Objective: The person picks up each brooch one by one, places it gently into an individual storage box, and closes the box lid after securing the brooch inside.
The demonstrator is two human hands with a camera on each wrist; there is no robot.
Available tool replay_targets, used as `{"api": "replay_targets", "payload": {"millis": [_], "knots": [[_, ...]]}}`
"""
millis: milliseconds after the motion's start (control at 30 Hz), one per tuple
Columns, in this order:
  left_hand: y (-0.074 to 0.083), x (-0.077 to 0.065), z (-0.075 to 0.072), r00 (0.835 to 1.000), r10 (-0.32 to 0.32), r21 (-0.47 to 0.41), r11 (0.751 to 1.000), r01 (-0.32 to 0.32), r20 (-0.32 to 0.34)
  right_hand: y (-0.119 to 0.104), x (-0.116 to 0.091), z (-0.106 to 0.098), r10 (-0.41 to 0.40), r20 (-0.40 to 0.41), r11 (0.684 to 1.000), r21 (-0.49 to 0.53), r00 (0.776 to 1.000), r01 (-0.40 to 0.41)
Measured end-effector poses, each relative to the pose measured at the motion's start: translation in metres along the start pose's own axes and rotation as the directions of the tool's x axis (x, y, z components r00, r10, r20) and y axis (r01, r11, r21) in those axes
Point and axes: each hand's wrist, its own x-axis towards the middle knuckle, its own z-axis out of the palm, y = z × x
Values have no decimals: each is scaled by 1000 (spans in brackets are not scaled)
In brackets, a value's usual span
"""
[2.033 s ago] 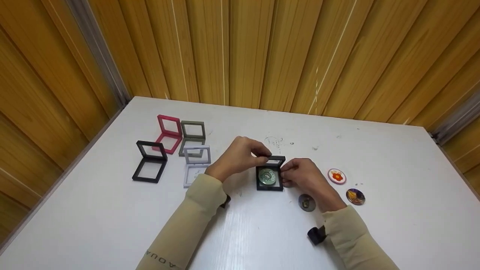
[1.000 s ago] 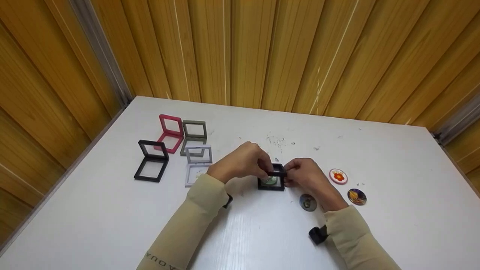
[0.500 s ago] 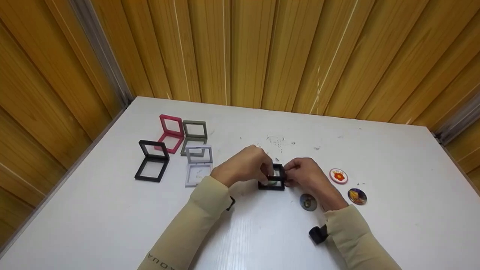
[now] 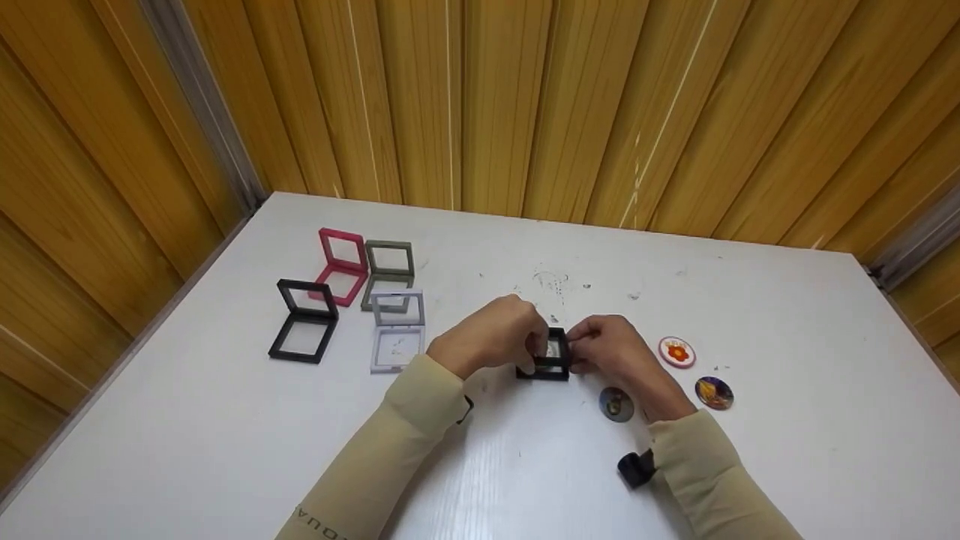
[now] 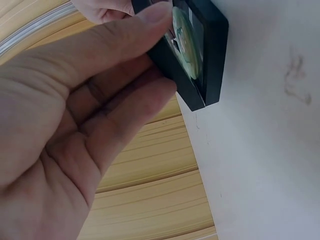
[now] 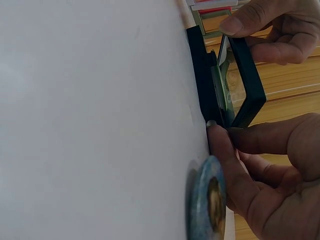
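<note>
A hinged black display frame (image 4: 553,374) rests on the table, its windowed lid (image 6: 250,82) tilted partway down over the base. Inside lies a round green pin badge (image 5: 187,46), mostly hidden from the head camera. My left hand (image 4: 495,335) pinches the lid's edge between thumb and fingers. On the frame's right side, my right hand (image 4: 613,354) grips the corner with thumb and forefinger. Close to the right hand's wrist, a grey-blue badge (image 4: 616,405) lies flat.
A pink flower badge (image 4: 677,352) and a dark purple-and-yellow badge (image 4: 714,393) lie to the right. Standing unfolded on the left are a black frame (image 4: 303,337), a pink frame (image 4: 343,267), an olive frame (image 4: 390,259) and a lilac frame (image 4: 397,349).
My left hand has swung the black frame's lid from nearly upright down toward the base, covering the green badge in the head view. My right hand has stayed at the frame's side.
</note>
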Motion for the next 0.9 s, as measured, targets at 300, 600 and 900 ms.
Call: {"api": "replay_targets", "payload": {"millis": [300, 600, 900], "knots": [[-1, 0, -2, 1000, 20, -48, 999, -21, -17, 2, 0, 1, -15, 11, 998, 63, 1000, 15], [-18, -2, -2, 915, -308, -338, 917, 212, -262, 1, 0, 2, 0, 21, 998, 62, 1000, -2], [-29, -9, 3, 759, -649, -635, 561, 532, 62, 0, 1, 2, 22, 10, 999, 41, 1000, -22]]}}
